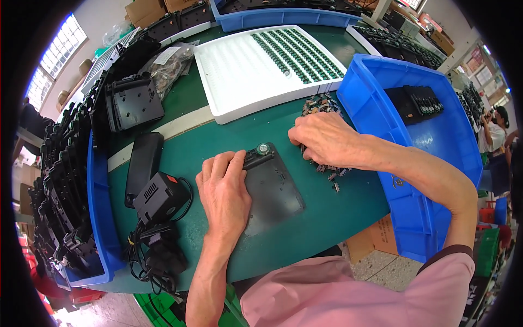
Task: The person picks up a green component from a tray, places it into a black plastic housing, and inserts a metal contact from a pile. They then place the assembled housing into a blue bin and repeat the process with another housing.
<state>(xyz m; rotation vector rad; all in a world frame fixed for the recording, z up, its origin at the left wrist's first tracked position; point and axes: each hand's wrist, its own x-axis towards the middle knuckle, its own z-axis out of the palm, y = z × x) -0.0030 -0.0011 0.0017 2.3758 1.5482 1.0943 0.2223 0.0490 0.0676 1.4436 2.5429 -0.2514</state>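
My left hand (224,192) lies flat, fingers extended, pressing the left edge of a matte black rectangular plastic panel (272,188) on the green table (316,218); a small round metallic part (263,147) sits at the panel's top edge; my right hand (326,139) rests curled, knuckles up, over a heap of small dark components (329,169); I cannot tell what its fingertips pinch; a white ribbed tray (239,82) lies beyond.

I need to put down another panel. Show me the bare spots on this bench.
Bare green top lies between the black panel and the blue bin, and in front of the white tray. Crowded: small parts under the right hand, cables beside the left hand.
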